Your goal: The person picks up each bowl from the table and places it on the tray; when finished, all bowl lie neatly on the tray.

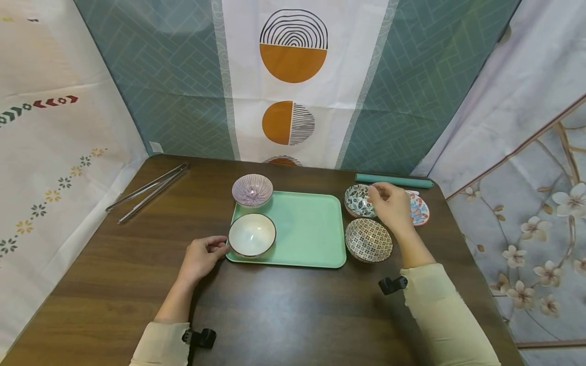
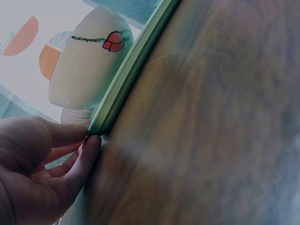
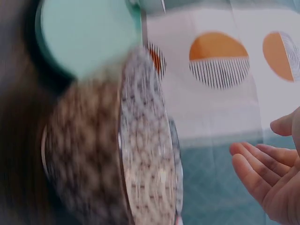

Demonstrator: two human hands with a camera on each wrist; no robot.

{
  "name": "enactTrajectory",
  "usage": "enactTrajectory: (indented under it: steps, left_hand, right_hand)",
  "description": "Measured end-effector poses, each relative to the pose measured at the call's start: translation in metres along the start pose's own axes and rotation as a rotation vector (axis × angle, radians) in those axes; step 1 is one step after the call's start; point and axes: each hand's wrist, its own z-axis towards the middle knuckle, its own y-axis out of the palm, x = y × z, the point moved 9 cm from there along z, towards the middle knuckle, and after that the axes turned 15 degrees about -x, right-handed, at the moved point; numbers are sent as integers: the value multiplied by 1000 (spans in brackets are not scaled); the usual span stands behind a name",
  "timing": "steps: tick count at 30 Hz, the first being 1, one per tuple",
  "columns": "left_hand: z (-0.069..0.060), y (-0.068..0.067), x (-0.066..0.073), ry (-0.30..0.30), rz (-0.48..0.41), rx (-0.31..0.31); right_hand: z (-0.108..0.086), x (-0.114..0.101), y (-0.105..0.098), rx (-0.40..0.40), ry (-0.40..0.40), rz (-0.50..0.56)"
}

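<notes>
The left hand [image 1: 201, 259] pinches the near left corner of a green tray [image 1: 311, 229]; in the left wrist view the thumb and fingers of that hand [image 2: 42, 168] meet at the tray's corner [image 2: 126, 75]. A white bowl [image 1: 252, 235] stands on the tray beside it, with a purple striped bowl [image 1: 252, 190] behind, at the far left corner. The right hand [image 1: 393, 208] is over the right edge of a floral bowl [image 1: 357, 200]. In the right wrist view this hand [image 3: 272, 178] has relaxed fingers and holds nothing, beyond a brown patterned bowl [image 3: 89, 154].
Metal tongs [image 1: 153, 190] lie at the table's far left. A red and blue patterned dish [image 1: 418, 209] is partly hidden behind the right hand. A teal roll [image 1: 394, 180] lies along the back right edge. Fabric hangs behind the table [image 1: 274, 315] and at both sides.
</notes>
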Motion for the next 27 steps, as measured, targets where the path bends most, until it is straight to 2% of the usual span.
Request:
enactTrajectory:
  steps: [4,10,18,24,27]
  left_hand:
    - [0,1,0,-6,0,-6]
    - [0,2,-1,-23,-19,-19]
    - [1,1,-1,-28,-29,-19]
    - [0,1,-2,-33,-33,-21]
    - [0,1,-3,-40,-37,-22]
  right_hand:
    - [-4,21,-23,69,42,-64]
    - [-13,56,-50,152,114,-95]
    - [-31,114,-79,248,277,-149]
    - [-46,149,-88,367,344,-157]
    - [-49,164,-83,343,373,-143]
